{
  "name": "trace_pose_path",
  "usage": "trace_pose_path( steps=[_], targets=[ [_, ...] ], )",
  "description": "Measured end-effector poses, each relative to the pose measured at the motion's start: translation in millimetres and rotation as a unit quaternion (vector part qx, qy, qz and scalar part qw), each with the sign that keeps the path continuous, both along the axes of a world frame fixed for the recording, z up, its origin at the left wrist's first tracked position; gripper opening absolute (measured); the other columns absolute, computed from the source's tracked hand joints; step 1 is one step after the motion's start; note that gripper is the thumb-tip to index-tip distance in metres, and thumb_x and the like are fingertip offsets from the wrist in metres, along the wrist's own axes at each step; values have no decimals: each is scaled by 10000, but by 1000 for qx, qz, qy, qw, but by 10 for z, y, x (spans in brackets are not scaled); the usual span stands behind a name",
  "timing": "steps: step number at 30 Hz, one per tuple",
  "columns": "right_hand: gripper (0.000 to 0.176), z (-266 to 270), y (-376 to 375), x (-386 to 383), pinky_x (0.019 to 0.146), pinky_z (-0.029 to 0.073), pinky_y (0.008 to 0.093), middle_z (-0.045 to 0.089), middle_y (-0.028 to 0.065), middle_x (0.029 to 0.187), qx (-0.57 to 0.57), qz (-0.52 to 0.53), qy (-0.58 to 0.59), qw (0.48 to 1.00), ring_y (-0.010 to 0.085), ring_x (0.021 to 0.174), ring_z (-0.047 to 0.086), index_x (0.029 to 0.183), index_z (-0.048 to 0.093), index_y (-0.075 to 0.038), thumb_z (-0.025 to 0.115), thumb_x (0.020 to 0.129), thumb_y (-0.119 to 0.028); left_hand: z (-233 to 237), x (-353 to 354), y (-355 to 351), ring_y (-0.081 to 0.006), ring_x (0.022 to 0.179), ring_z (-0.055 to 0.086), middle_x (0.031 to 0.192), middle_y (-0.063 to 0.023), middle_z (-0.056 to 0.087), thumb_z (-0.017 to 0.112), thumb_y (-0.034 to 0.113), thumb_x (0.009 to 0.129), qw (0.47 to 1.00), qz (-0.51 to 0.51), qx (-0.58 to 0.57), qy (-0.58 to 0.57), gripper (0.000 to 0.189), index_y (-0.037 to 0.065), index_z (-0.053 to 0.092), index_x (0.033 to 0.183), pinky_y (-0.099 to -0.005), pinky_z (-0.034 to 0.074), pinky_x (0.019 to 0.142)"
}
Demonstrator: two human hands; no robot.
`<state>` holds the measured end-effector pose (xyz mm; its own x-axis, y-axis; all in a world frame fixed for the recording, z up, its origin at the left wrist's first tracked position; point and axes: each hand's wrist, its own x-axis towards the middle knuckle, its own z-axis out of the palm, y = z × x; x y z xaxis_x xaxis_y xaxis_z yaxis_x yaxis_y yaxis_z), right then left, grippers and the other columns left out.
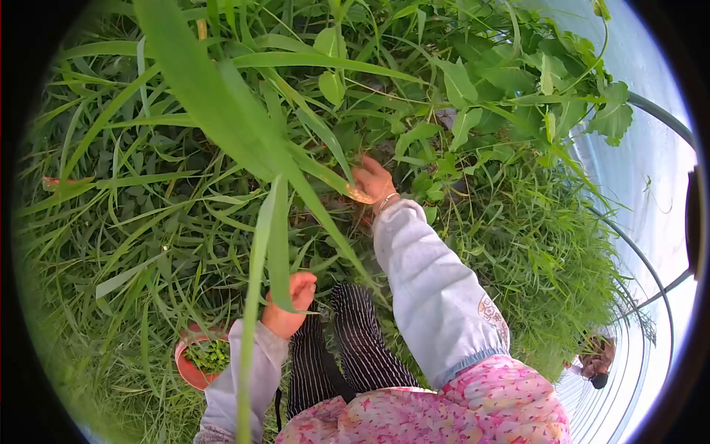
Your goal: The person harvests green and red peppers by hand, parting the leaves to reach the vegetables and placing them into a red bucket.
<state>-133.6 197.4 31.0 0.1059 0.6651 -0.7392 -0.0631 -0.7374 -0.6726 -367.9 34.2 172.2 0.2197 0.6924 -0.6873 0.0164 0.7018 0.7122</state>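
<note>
Right hand [373,181] nearer the leafy greens [421,133] — they sit just ahead and to the right of its fingers, no single long axis readable. Right fingertips sunk in foliage, bent; can't tell if they grip a stem. Left hand [292,303] loosely curled back by the knees, grip unclear — nearer the red bowl [194,378] of greens.

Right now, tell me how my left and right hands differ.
Your right hand reaches farther out among the plants; your left hand is nearer your striped trousers. A thin band shows at the right hand's wrist, none at the left hand's. The left hand is closer than the right to the red container. Both are bare, with pale sleeves behind them.
</note>
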Motion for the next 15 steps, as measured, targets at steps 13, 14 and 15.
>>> trace_pose_path(
  steps=[13, 14, 15],
  targets=[
    [296, 906, -786, 509, 638, 500, 265, 632, 34, 940, -10, -112, 166, 980, 89, 664, 528, 1185, 563, -55, 548, 893, -96, -468, 1160, 1334, -329, 1015, 551, 1151, -178, 527, 657, 78, 721, 931, -124, 287, 187, 470, 34, 493, 1159, -403, 452, 870],
    [271, 856, -811, 531, 637, 501, 267, 643, 34, 972, -13, -114, 172, 978, 86, 653, 537, 1163, 580, -69, 551, 897, -113, -460, 1219, 1369, -369, 1000, 542, 1096, -183, 546, 681, 116, 692, 905, -115, 345, 222, 460, 29, 514, 1112, -436, 436, 877],
    [266, 843, -806, 510, 633, 500, 263, 645, 31, 951, -5, -104, 173, 979, 83, 643, 538, 1155, 585, -68, 556, 896, -121, -481, 1214, 1412, -366, 981, 549, 1071, -183, 557, 681, 134, 695, 901, -144, 350, 213, 435, 31, 528, 1090, -439, 440, 861]
  ],
)
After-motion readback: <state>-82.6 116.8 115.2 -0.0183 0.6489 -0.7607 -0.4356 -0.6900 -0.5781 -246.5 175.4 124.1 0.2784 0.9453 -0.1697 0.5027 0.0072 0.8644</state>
